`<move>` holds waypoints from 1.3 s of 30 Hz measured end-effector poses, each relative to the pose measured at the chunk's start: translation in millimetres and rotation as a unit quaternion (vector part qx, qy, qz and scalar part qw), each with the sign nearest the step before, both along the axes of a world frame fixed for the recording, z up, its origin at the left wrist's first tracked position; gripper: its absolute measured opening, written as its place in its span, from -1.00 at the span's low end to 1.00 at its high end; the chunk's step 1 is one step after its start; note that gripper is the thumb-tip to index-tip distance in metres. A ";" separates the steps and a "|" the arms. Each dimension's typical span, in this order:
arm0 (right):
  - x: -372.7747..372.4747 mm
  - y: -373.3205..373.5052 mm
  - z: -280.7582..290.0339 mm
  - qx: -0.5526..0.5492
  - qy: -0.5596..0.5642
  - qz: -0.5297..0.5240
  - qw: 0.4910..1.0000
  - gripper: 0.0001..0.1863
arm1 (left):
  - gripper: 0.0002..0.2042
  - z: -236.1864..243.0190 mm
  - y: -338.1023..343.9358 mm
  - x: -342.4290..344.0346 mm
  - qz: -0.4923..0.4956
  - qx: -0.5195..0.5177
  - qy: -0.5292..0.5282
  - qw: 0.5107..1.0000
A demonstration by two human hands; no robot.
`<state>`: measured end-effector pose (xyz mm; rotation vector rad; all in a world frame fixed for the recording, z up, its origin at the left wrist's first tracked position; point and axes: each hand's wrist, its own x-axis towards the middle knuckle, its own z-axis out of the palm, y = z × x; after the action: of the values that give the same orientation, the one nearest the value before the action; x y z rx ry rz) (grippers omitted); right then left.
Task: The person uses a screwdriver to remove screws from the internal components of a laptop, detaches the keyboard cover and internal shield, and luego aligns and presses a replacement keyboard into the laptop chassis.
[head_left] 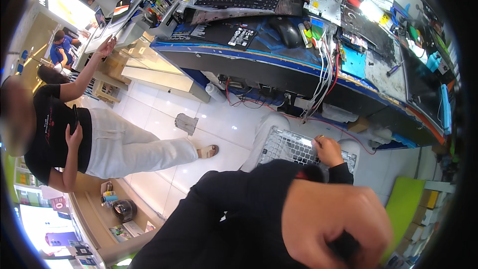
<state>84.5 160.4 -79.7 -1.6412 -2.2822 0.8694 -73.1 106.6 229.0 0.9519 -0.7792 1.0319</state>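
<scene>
The right hand [329, 151], partly curled, was over a silver, rectangular laptop keyboard panel [289, 147]; the blurred left hand [334, 219] curled nearer; either's grip I couldn't tell.

Black cloth dominates, a long, roomy black sleeve [239, 194] sweeping below and left of the keyboard panel [286, 148], ending at a left hand [333, 219] rounded, huge and blurred in the lens. Just below that panel's right half comes a matching black cuff [341, 173], and there, a gold-toned glint at the right hand [329, 152], too small to call! Pale greyish-white trousers [260, 137] peek out beside the panel's left edge.
</scene>
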 end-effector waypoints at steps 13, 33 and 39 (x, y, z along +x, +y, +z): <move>-5.9 2.5 -1.1 0.046 0.000 0.013 0.999 -0.71 | -0.77 -64.1 291.1 -288.6 0.526 -0.449 0.371 0.620; 6.0 14.2 1.1 0.042 0.007 0.008 0.999 -0.69 | -0.50 -68.9 438.7 -411.5 0.552 -0.494 0.613 0.274; 5.3 15.4 5.5 0.032 0.009 0.001 0.999 -0.70 | -0.47 -73.8 450.4 -421.5 0.528 -0.485 0.639 0.279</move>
<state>89.8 175.7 -74.2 -1.5969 -2.2757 0.7990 -494.6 557.0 155.1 0.6674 2.0335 1.0032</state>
